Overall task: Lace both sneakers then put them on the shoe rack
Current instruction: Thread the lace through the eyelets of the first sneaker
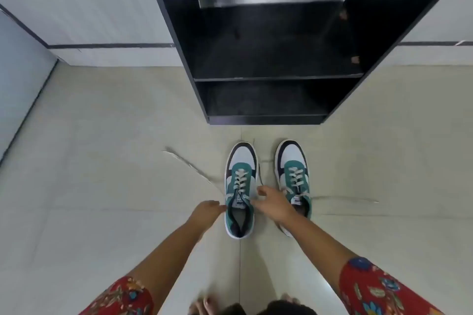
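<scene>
Between left grip point(207, 211), right grip point(271, 202): left sneaker point(241, 188).

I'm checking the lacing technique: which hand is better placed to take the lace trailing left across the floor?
Left. The left hand sits where that lace runs in; the right hand is beyond the left sneaker.

Both hands — left hand point(206, 212), right hand point(272, 201) — pinch laces at the left sneaker point(240, 190) before the shoe rack point(266, 119).

Bare shelves point(277, 77); sneakers point(240, 186) before rack point(184, 59).
</scene>
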A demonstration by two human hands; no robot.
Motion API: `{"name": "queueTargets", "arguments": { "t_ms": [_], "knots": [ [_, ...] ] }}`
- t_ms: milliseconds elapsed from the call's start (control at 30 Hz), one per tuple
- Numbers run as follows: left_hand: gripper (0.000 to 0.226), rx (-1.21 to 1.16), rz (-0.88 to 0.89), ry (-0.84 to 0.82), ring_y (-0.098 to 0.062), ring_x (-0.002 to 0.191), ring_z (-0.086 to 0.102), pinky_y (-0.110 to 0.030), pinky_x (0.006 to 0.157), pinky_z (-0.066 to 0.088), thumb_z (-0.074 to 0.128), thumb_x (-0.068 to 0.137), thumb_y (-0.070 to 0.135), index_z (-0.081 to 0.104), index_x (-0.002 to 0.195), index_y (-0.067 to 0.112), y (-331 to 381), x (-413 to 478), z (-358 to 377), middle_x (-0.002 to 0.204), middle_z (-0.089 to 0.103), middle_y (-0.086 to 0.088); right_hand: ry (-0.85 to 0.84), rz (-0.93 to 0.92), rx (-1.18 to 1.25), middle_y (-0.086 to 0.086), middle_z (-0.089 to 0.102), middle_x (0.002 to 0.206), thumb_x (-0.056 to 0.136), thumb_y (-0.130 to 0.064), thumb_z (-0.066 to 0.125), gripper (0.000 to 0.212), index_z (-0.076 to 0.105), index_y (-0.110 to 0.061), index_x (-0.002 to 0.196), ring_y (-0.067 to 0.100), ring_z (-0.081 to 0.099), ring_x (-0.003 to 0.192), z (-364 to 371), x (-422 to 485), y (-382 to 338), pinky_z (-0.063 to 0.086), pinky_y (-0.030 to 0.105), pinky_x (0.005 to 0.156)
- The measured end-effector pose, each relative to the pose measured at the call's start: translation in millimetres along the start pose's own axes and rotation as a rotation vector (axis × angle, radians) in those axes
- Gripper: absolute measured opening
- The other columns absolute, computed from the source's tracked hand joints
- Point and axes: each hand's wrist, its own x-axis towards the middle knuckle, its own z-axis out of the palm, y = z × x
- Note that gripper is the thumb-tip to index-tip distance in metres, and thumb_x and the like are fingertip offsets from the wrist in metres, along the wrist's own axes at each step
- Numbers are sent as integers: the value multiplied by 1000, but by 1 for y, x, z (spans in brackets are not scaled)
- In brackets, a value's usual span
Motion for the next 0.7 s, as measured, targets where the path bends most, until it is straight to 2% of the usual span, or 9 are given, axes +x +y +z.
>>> {"name": "queueTargets", "arguments": {
  "t_ms": [33,100,200,300,400,433,533,633,700],
  "knots": [
    [13,-44,-6,-34,-23,100,48,-30,85,37,61,87,25,58,88,13,-4,9,5,109,52,-10,-10,-24,-16,15,61,123,77,-33,68,55,53,-4,121,31,56,117,8,12,6,44,43,101],
    [38,-96,-16,-97,-22,106,49,-31,87,37,68,79,27,58,111,9,-12,28,13,120,56,-9,-4,-87,-85,3,64,116,61,-47,73,68,52,-15,117,24,60,111,19,27,12,49,42,95],
    [57,-82,127,-41,-19,108,54,-32,89,43,70,73,17,54,127,12,-21,42,22,129,58,-4,131,-113,-117,-1,64,116,64,-42,77,71,46,-18,123,21,63,105,35,36,22,52,37,90],
    [62,54,311,111,-21,106,61,-38,94,50,69,59,21,62,121,13,-19,50,22,121,66,-5,244,-207,-85,2,65,121,71,-37,75,63,48,-18,125,21,65,104,41,42,29,53,38,90],
    [49,105,369,226,-20,96,67,-39,88,54,63,60,22,71,107,14,-19,52,16,105,73,-2,166,-260,56,2,66,118,80,-46,63,54,51,-19,125,20,64,104,35,41,37,51,39,93],
    [41,108,367,253,-19,92,67,-38,85,55,63,63,18,72,103,15,-20,53,15,101,74,-1,190,-303,-17,2,67,114,85,-47,58,47,54,-19,123,20,62,103,31,41,43,51,37,91],
    [28,117,377,336,-19,85,68,-35,77,56,61,70,11,74,95,16,-24,53,11,92,75,2,664,-517,-812,3,68,100,72,-24,74,33,65,-17,103,24,59,96,12,48,57,52,35,79],
    [23,110,410,405,-21,78,67,-34,70,54,58,72,9,74,88,16,-21,51,9,82,74,1,480,-322,-1133,10,50,133,77,-19,61,47,55,-15,123,32,35,131,-3,55,49,27,46,110],
    [19,133,436,460,-23,75,66,-36,67,53,58,74,9,73,83,14,-17,48,6,78,73,-2,347,-193,-1339,11,37,146,82,-28,53,50,49,-15,131,34,17,140,-8,56,43,13,49,115]
  ]
}}
